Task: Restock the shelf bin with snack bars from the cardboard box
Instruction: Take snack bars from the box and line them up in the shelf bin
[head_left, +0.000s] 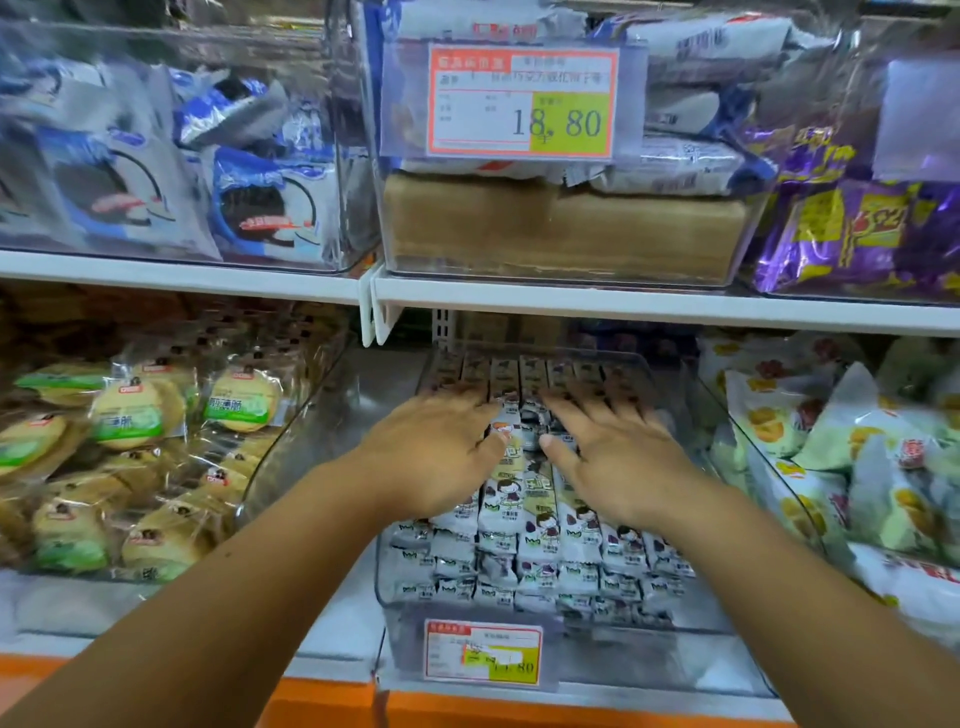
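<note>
Broadly, a white shelf (340, 618) carries a clear plastic shelf bin (613, 649) at its middle, set between other bins of wrapped goods. The shelf bin is packed with snack bars (519, 561). They are slim bars in white-and-grey wrappers printed with a small cartoon figure, purple patches and a pale yellow panel. They are laid lengthwise in close rows and stacked several layers deep, from the front wall back under the board above. Two bare arms reach in over the front wall. The left hand (436, 452) lies palm down on the top layer, left of centre, with its fingers straight and a little spread; it clasps nothing. The right hand (618, 460) lies the same way just beside it, right of centre, flat and spread, gripping nothing. The fingertips of both are blurred, so I cannot tell how hard they press. Snack bars sit directly under both palms, show in the narrow gap between the two thumbs, run on past the fingertips toward the back, and fill the front below the wrists. An orange-and-yellow price label (483, 652) hangs on the front wall.
</note>
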